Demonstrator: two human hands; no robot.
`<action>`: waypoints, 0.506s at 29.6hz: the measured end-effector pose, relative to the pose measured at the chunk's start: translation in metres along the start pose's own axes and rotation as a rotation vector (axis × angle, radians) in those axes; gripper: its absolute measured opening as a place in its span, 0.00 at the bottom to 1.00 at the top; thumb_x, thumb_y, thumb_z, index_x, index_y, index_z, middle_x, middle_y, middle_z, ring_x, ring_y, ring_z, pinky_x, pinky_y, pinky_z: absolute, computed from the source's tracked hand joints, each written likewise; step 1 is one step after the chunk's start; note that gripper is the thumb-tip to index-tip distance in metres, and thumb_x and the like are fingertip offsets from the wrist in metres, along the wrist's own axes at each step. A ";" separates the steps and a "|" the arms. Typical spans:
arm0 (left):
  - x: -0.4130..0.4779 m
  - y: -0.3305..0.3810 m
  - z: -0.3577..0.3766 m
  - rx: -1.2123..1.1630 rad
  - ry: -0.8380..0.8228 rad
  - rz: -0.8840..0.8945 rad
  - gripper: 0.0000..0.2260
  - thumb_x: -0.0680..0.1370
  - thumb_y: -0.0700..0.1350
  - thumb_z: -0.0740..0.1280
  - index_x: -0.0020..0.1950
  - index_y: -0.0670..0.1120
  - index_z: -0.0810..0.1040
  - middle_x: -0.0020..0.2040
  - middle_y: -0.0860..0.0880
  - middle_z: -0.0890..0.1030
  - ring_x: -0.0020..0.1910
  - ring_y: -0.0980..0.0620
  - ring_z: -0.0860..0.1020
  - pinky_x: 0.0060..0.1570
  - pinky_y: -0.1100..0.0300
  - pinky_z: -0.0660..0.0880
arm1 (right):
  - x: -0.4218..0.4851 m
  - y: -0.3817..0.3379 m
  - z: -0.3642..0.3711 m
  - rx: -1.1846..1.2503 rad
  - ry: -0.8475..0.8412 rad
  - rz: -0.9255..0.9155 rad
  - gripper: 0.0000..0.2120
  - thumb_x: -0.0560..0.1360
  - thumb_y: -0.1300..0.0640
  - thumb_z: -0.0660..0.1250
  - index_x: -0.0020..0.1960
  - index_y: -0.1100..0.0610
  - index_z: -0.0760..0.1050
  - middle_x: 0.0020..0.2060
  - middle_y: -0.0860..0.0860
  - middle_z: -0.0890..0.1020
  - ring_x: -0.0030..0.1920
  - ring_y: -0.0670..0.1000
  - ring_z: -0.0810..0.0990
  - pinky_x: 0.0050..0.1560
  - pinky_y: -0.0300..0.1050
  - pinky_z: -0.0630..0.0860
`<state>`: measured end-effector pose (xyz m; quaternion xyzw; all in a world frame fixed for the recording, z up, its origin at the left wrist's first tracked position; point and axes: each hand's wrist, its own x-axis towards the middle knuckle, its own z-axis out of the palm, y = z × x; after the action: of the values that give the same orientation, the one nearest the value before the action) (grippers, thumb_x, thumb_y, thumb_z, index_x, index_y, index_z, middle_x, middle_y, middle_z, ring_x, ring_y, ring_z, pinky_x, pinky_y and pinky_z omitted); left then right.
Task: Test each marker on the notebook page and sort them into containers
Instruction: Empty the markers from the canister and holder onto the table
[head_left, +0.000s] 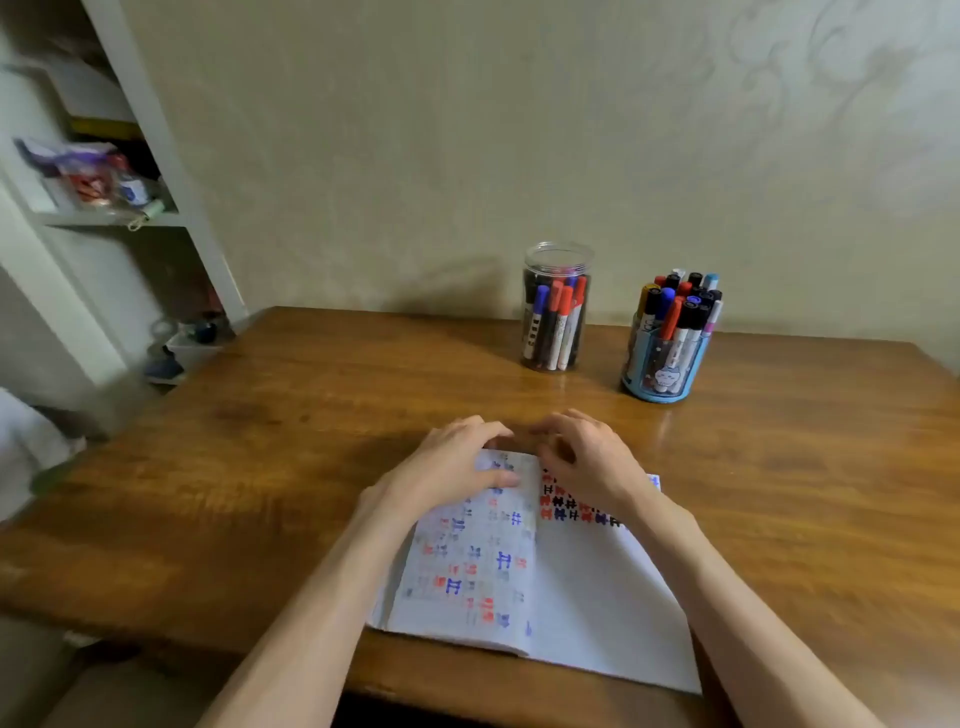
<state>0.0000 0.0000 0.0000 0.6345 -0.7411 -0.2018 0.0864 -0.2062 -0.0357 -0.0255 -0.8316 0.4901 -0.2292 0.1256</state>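
Note:
An open notebook (561, 597) lies on the wooden table near its front edge, its pages covered with red, blue and black marker marks. My left hand (457, 460) rests on the top of the left page, thumb pressed on the paper. My right hand (587, 457) lies on the top of the right page, fingers spread near the spine. Neither hand holds a marker. At the back stand a clear plastic jar (556, 312) with several markers and a blue pen holder (667, 358) packed with several markers.
The wooden table (260, 467) reaches the beige wall behind. A white shelf unit (119, 218) with clutter stands at the left, beyond the table's left edge. The table's front edge runs just below the notebook.

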 end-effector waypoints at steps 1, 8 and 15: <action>-0.002 -0.003 -0.002 -0.042 0.005 -0.006 0.27 0.77 0.61 0.73 0.74 0.60 0.70 0.70 0.55 0.73 0.67 0.51 0.74 0.63 0.46 0.78 | 0.000 -0.002 0.001 0.008 0.009 -0.004 0.13 0.82 0.54 0.65 0.65 0.49 0.80 0.56 0.47 0.82 0.55 0.49 0.82 0.53 0.49 0.82; 0.004 -0.017 0.002 -0.158 0.085 -0.101 0.18 0.77 0.58 0.74 0.65 0.61 0.76 0.63 0.58 0.73 0.66 0.51 0.72 0.62 0.48 0.77 | 0.001 -0.002 -0.011 0.025 -0.007 0.012 0.13 0.82 0.53 0.67 0.66 0.47 0.80 0.59 0.46 0.81 0.58 0.48 0.81 0.55 0.48 0.83; 0.023 -0.028 0.000 -0.225 0.160 -0.116 0.12 0.77 0.57 0.74 0.59 0.64 0.78 0.58 0.59 0.74 0.63 0.52 0.73 0.61 0.46 0.78 | 0.010 0.006 0.000 0.045 -0.008 0.018 0.14 0.81 0.52 0.68 0.67 0.47 0.79 0.60 0.46 0.81 0.61 0.48 0.79 0.61 0.46 0.78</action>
<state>0.0207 -0.0253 -0.0145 0.6764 -0.6668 -0.2372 0.2040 -0.2063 -0.0474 -0.0249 -0.8250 0.4918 -0.2356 0.1481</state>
